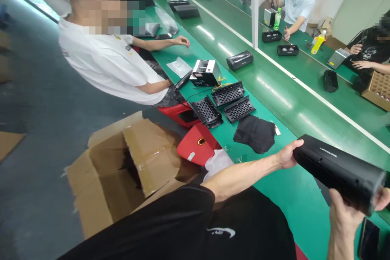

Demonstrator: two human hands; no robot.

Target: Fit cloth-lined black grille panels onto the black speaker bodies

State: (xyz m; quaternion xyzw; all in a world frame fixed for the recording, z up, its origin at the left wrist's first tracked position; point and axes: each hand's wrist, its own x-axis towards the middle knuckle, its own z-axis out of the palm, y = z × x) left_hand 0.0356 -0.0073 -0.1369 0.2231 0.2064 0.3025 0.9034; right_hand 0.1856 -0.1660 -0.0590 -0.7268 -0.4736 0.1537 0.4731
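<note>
Over the green bench I hold a black speaker (338,170), long and rounded, with small pale lettering along its side. My left hand (289,154) grips its left end, thumb on top and the other fingers mostly hidden. At the right end, my right hand (350,211) is wrapped round it from below, the thumb on the near side and fingertips behind. A crumpled black cloth (256,134) lies on the bench to the left of my left hand. Beyond it are several black perforated grilles (228,94), one group lying close together.
A silver and black box-shaped device (205,73) stands beyond the grilles. Another speaker (240,60) rests on the green belt (274,85). An opened carton (112,178) and red bag (199,144) are on my left. Co-workers sit along the line. A dark phone (368,239) lies lower right.
</note>
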